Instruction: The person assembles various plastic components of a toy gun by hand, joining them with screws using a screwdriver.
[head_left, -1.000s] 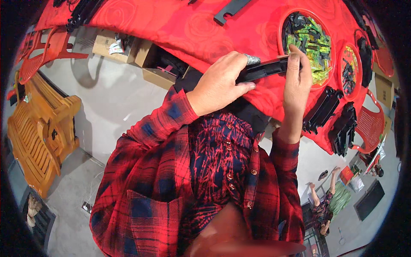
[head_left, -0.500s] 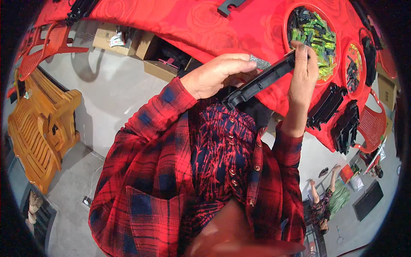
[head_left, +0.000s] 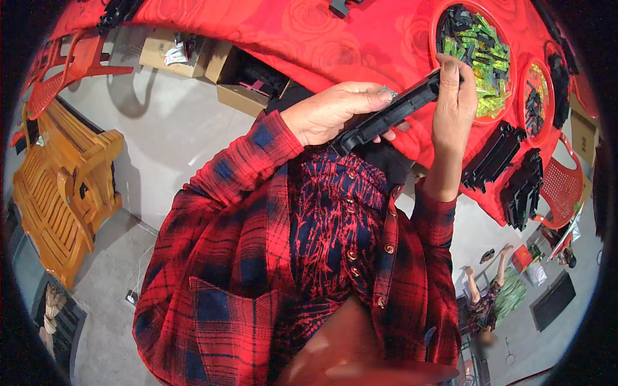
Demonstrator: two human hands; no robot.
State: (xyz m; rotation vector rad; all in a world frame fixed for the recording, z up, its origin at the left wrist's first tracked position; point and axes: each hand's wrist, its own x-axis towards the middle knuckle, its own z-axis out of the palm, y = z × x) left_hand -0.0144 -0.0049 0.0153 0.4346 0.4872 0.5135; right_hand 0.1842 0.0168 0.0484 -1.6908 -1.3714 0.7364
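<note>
Table: the red rose-patterned cloth (head_left: 270, 26) fills the top of the view, its edge just past the hands toward 12 o'clock.
Bowl: a round red bowl of green and black pieces (head_left: 479, 55) lies at 1 o'clock from the right hand, near it but not touching.
Black stacks: finished-looking black parts (head_left: 492, 157) lie at 4 o'clock from that hand.
Part: the long black plastic bar (head_left: 393, 116) is held in the air over the table edge, long axis running from 8 o'clock up to 2 o'clock.
Left hand: the left hand (head_left: 335, 112) is curled over the lower end, fingers closed on it.
Right hand: the right hand (head_left: 454, 100) pinches the upper end, fingertips seemingly at its tip, though the view is tight there.
Change: half a second ago the bar had much the same tilt; a second ago it lay nearly level.
</note>
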